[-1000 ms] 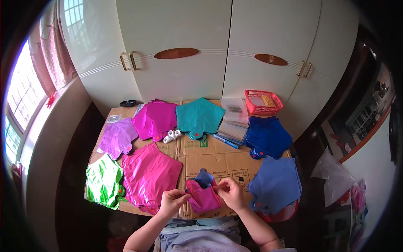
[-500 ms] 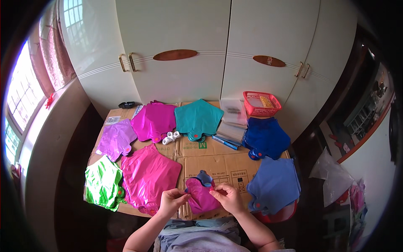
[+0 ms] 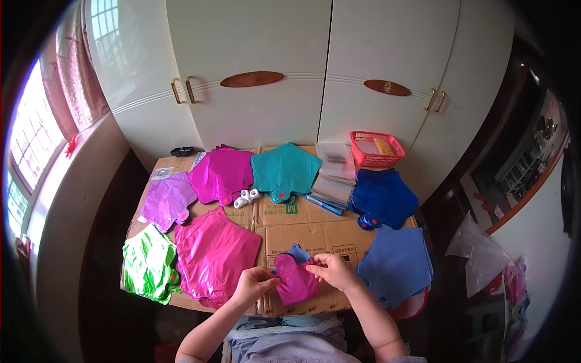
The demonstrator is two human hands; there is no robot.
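Note:
Both my hands pinch a folded magenta foil balloon (image 3: 296, 284) over the near middle of the cardboard. A blue foil piece (image 3: 298, 251) shows behind its upper edge. My left hand (image 3: 257, 284) grips the left side between thumb and fingers. On the upper right edge, my right hand (image 3: 331, 270) closes its thumb and forefinger. Left of my hands lies a stack of hot-pink star-shaped foil balloons (image 3: 218, 254). A grey-blue stack (image 3: 396, 263) is to the right, partly behind my right hand and forearm.
Around the cardboard (image 3: 290, 233) lie lime-green (image 3: 148, 260), lilac (image 3: 168, 199), purple (image 3: 223, 172), teal (image 3: 285, 169) and dark-blue (image 3: 387, 196) foil stacks. Small white rolls (image 3: 245, 198), clear plastic sleeves (image 3: 336, 163) and a red basket (image 3: 376, 148) stand toward the back, before a white cupboard (image 3: 251, 36).
My right hand has shifted slightly right and up. The folded magenta balloon has turned and straightened between my hands, and the blue piece's visible shape has changed.

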